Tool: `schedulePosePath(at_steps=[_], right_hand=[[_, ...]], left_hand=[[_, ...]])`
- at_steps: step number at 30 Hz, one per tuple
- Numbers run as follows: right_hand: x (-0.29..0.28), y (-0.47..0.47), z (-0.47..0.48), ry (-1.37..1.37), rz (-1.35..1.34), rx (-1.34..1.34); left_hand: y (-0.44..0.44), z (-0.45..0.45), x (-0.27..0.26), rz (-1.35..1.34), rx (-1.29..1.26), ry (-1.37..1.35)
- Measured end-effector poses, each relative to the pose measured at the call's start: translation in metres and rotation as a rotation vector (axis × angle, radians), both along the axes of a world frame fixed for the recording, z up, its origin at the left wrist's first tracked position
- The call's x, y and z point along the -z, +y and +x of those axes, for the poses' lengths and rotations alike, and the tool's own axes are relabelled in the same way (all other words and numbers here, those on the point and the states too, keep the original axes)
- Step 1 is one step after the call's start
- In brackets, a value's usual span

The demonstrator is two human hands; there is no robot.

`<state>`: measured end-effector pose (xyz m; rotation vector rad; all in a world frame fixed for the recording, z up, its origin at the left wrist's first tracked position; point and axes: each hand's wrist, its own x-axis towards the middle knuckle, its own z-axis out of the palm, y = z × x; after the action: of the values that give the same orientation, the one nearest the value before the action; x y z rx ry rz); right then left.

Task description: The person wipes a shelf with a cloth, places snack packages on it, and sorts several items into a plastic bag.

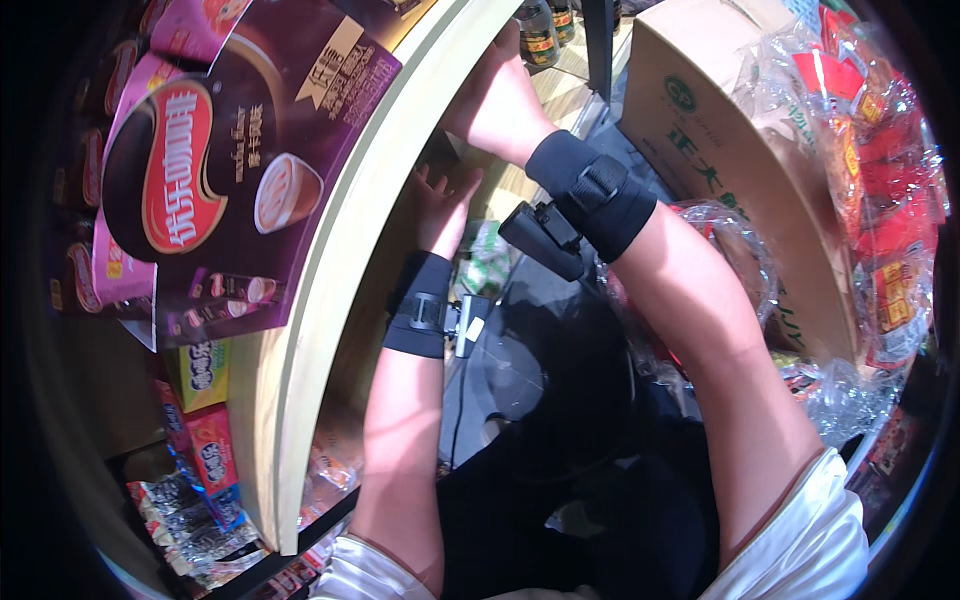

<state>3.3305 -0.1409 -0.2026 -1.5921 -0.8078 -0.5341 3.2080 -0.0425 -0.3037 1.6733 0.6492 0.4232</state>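
My left hand (448, 204) reaches under the upper wooden shelf (360, 202), its fingers apart and nothing seen in them. Higher up, my right hand (499, 101) extends past the shelf's edge; its fingertips are hidden there, so what it touches cannot be made out. Both wrists wear black straps with small devices. Below my left fingers is a green-and-white plastic packet (484, 259). Beyond my right hand, glass bottles (538, 34) with dark labels stand on a lower wooden shelf (570, 64).
A purple instant-coffee box (247, 157) sits on the upper shelf at left, with small candy packs (210, 450) below. At right, a cardboard carton (720, 150) stands beside red plastic-wrapped snack packets (885, 195). A black upright post (598, 45) rises beyond my right hand.
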Motion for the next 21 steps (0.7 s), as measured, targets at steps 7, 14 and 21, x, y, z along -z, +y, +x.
schedulePosePath(at_steps=[7, 14, 21], right_hand=[[-0.013, -0.031, -0.034, 0.264, -0.108, -0.096], [-0.006, -0.073, -0.034, 0.395, -0.073, -0.098], [-0.026, -0.129, -0.051, 0.749, 0.072, -0.226]], left_hand=[[0.029, 0.001, 0.028, 0.242, 0.086, 0.076], [0.013, -0.007, 0.012, 0.264, 0.190, 0.234], [-0.054, -0.035, -0.065, 1.002, 0.106, 0.111]])
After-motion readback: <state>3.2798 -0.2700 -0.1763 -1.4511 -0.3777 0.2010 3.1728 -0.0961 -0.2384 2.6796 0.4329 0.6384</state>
